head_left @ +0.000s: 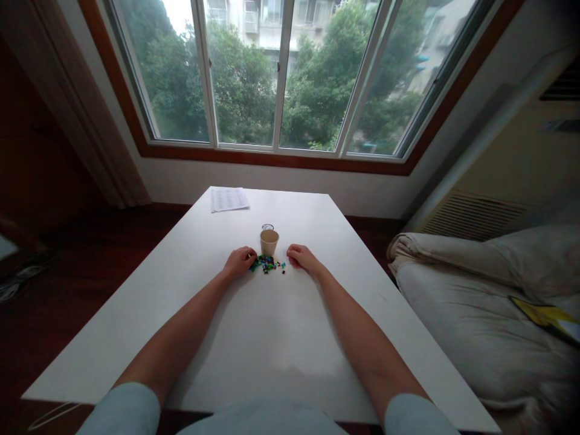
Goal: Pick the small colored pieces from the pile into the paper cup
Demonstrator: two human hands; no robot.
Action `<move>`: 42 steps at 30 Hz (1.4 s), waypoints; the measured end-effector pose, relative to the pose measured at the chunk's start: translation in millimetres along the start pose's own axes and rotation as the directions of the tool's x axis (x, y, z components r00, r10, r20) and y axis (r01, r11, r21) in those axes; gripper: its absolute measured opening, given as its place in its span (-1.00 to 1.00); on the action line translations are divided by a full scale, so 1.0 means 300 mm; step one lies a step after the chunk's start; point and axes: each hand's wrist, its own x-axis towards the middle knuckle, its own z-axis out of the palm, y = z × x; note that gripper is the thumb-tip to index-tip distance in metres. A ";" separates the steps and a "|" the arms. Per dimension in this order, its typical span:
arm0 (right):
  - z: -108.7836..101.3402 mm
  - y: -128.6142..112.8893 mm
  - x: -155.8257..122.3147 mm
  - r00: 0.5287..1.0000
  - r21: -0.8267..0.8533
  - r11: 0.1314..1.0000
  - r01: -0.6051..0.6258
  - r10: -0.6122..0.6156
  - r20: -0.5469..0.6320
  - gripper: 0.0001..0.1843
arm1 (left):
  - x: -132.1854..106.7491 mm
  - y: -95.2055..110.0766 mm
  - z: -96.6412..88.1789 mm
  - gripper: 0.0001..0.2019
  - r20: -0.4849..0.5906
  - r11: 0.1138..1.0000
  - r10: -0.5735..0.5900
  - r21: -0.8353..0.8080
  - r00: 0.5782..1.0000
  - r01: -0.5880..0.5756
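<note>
A small pile of tiny coloured pieces [266, 263], green, blue, red and dark, lies on the white table [272, 338]; a few are scattered toward the right. Just behind it stands an upright brown paper cup [269, 243], its inside too small to make out. My left hand [240, 261] rests at the pile's left edge, fingers curled and tips together by the pieces. On the other side, my right hand [301, 257] is closed on the table, right of the scattered pieces and apart from the cup. Whatever either hand may hold is hidden.
Behind the cup lies a thin dark ring-shaped thing [267, 227]. Printed papers [229, 199] sit at the table's far left corner. A padded light-coloured couch [471, 314] runs along the right side, and a wide window [276, 78] is beyond the table.
</note>
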 end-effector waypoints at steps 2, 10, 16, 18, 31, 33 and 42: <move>-0.019 0.026 0.004 0.983 -0.054 0.998 0.038 -0.047 -0.175 -0.82 | -0.001 0.002 -0.002 -0.82 0.002 1.000 0.003 -0.002 1.000 -0.003; 0.013 0.046 0.009 0.915 -0.537 0.844 0.019 -0.231 -0.331 -0.83 | -0.004 0.008 -0.010 -0.82 0.005 1.000 0.002 0.017 1.000 -0.002; 0.084 -0.001 -0.001 0.966 -0.441 0.898 0.006 -0.119 -0.231 -0.80 | -0.003 0.018 -0.018 -0.82 0.008 1.000 -0.006 -0.003 1.000 0.007; 0.097 -0.014 -0.005 0.973 -0.395 0.919 0.004 -0.095 -0.211 -0.80 | -0.004 0.023 -0.020 -0.83 0.009 1.000 -0.016 -0.008 1.000 0.016; 0.083 -0.030 -0.027 0.946 -0.528 0.849 0.004 -0.175 -0.273 -0.79 | -0.002 0.010 -0.003 -0.82 -0.001 1.000 -0.021 -0.004 1.000 0.021; 0.094 -0.029 -0.025 0.954 -0.565 0.824 0.040 -0.200 -0.224 -0.80 | -0.002 0.012 -0.005 -0.82 -0.001 1.000 -0.022 0.001 1.000 0.022; 0.076 -0.040 -0.037 0.946 -0.725 0.686 0.069 -0.276 -0.172 -0.85 | -0.002 0.018 -0.013 -0.82 0.009 1.000 -0.014 -0.009 1.000 0.014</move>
